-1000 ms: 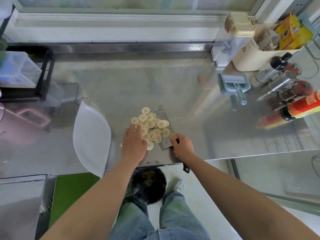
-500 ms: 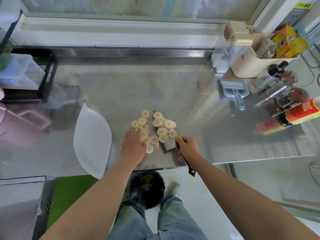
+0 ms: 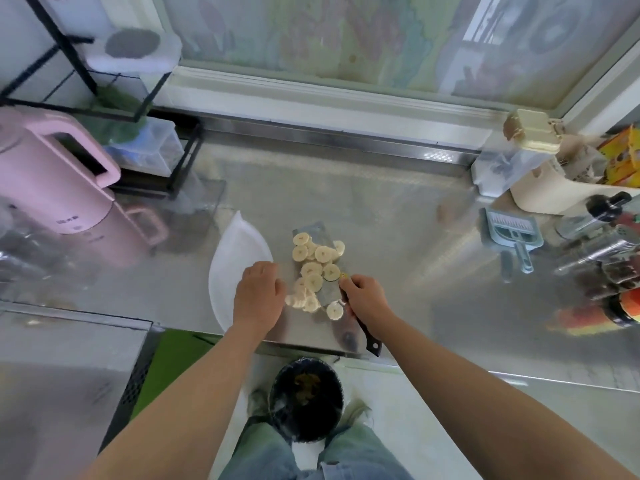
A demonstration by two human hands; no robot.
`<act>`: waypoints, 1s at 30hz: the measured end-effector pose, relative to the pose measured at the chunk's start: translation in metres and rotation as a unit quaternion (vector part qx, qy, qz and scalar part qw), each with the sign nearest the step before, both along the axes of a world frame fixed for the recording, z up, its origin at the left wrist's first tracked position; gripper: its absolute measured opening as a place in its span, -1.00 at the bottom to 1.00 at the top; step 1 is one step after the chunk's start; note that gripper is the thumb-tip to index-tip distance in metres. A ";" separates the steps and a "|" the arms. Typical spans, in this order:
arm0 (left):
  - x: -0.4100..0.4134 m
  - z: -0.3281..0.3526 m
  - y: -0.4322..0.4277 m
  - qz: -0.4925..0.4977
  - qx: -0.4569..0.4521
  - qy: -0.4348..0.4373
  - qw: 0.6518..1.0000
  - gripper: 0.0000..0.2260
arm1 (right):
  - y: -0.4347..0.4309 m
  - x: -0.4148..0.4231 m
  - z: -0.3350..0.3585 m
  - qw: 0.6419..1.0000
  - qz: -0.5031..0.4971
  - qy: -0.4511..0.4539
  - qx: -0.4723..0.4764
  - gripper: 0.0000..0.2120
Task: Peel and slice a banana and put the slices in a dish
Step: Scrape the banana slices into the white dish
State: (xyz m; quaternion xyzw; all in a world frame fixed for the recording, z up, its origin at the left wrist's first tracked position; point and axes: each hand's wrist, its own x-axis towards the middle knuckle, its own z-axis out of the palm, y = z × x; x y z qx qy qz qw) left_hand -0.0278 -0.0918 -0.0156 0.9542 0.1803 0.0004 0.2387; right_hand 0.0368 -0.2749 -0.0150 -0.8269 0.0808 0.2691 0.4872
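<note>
Head view: banana slices (image 3: 313, 268) are heaped on the blade of a cleaver (image 3: 329, 294), gripped at its handle by the right hand (image 3: 364, 301). The left hand (image 3: 259, 296) is held over the right rim of the white dish (image 3: 231, 263); its fingers are hidden, so its grip cannot be told. A pink kettle (image 3: 52, 181) is stood left, a black bin (image 3: 306, 401) near.

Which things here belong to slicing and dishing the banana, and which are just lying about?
Job: banana slices, cleaver, white dish, right hand, left hand.
Lying about: pink kettle, blue dustpan, beige tub, red bottle.
</note>
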 end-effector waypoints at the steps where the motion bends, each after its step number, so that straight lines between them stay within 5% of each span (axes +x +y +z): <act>1: -0.005 0.002 0.007 0.006 -0.003 -0.007 1.000 -0.66 | 0.010 -0.002 -0.001 1.000 0.008 0.004 0.007 -0.74; 15: -0.063 -0.018 0.046 -0.095 -0.058 0.085 0.990 -0.48 | 0.109 -0.050 -0.016 0.999 0.024 -0.042 -0.019 -0.74; 23: -0.072 -0.022 0.052 -0.079 -0.051 0.125 0.988 -0.35 | 0.115 -0.060 -0.022 0.998 0.016 -0.047 -0.036 -0.74; 30: -0.074 -0.025 0.052 -0.016 -0.023 0.072 0.997 -0.13 | 0.111 -0.061 -0.021 1.000 0.008 -0.020 -0.017 -0.72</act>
